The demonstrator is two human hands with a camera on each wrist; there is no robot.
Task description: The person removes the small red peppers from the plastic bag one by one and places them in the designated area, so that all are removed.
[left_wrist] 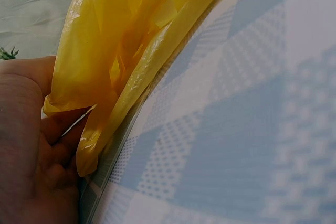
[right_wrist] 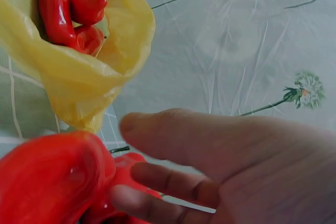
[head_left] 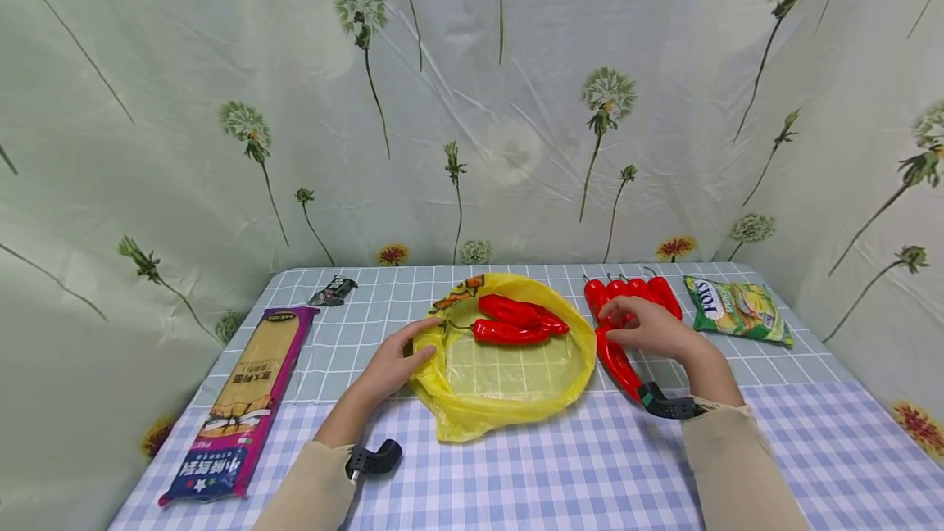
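Right now, the left hand (head_left: 387,363) holds the left edge of the yellow bag (head_left: 472,424) between its thumb and bent fingers. The bag's mouth spreads wide to the right of those fingers, and inside it, a little beyond the fingertips, several heaped peppers (head_left: 509,333) lie together, one thin stem pointing back toward the hand. The right hand (head_left: 649,326) has its thumb and fingers parted with nothing gripped between them; whether a fingertip touches a pepper cannot be told. One loose pepper (head_left: 618,363) runs from beside that thumb back toward the wrist, near the bag's right edge, and a row of four peppers (head_left: 618,288) lies just past the fingers, stems pointing away. Right of those fingers is a green packet (head_left: 737,310); left of the left fingers are a long pasta packet (head_left: 247,388) and, farther off, a dark wrapper (head_left: 334,292). All rest on the checked worktop (head_left: 531,474).
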